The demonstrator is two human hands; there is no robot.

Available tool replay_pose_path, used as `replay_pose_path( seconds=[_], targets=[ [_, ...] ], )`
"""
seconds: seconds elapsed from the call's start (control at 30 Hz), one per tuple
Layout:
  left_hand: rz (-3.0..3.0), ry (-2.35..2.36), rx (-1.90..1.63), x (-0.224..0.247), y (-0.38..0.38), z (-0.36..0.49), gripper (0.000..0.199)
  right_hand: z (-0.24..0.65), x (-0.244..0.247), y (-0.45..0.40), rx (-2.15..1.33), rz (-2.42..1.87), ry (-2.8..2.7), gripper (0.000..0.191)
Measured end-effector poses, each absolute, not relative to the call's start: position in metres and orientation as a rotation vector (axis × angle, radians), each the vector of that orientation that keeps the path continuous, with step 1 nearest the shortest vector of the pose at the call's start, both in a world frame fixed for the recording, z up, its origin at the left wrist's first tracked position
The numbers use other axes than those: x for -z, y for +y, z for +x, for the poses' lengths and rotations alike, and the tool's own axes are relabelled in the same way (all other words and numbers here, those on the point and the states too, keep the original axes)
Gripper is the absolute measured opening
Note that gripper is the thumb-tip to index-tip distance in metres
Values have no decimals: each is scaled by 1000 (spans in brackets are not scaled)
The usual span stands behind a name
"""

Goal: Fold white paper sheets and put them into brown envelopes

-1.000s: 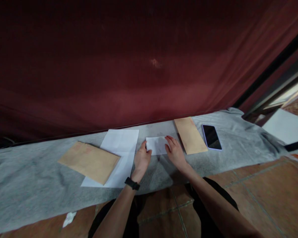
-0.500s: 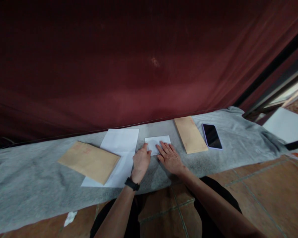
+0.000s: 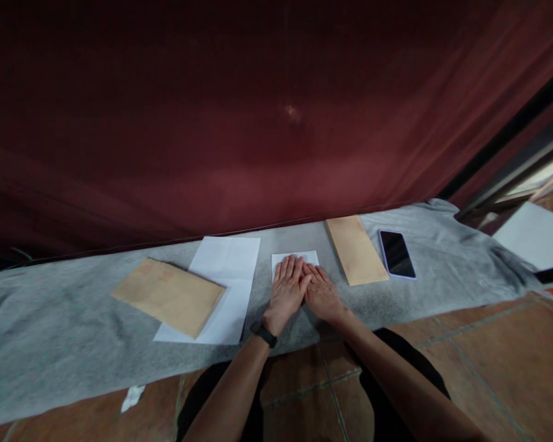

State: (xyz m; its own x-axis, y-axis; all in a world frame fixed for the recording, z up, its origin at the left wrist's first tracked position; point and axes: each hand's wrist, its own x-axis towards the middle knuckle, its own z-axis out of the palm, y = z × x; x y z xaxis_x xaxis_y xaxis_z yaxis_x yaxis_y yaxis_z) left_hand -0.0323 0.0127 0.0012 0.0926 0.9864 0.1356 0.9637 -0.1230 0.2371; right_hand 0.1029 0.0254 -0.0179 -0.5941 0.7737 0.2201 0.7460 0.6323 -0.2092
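Note:
A small folded white paper (image 3: 280, 258) lies on the grey cloth, mostly covered by my hands. My left hand (image 3: 287, 288) rests flat on its left part, fingers stretched forward, with a dark watch on the wrist. Flat on the right part of the paper is my right hand (image 3: 321, 294), its fingers extended and its edge touching the left hand. To the left, a larger white sheet (image 3: 233, 264) with a crease lies partly under a brown envelope (image 3: 170, 294). Right of my hands lies another brown envelope (image 3: 357, 250).
A phone (image 3: 397, 253) with a purple edge lies beside the right envelope. The grey cloth (image 3: 64, 331) covers a long narrow surface against a dark red panel (image 3: 239, 135). A crumpled white scrap (image 3: 132, 398) is on the tiled floor (image 3: 498, 356) at the lower left.
My left hand has moved right and opened from a pointing shape to lie flat on the paper beside the right hand. The right hand has hardly moved.

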Motion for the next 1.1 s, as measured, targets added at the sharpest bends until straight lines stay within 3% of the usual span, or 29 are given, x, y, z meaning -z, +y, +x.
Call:
replay_pose_path(
  seconds=[0.2,0.63,0.9,1.1],
  targets=[
    [2116,2208,-329,5,16,-45,62,106,17,28,-163,-1241,-2523,49],
    [2086,2354,-316,12,12,-58,65,121,18,43,-112,-1549,-2323,54],
    [2078,2348,-242,12,12,-57,63,102,9,26,-227,-1248,-2461,56],
    [2097,2335,-293,13,10,-58,64,111,26,7,-37,-1108,-2577,58]
  ],
)
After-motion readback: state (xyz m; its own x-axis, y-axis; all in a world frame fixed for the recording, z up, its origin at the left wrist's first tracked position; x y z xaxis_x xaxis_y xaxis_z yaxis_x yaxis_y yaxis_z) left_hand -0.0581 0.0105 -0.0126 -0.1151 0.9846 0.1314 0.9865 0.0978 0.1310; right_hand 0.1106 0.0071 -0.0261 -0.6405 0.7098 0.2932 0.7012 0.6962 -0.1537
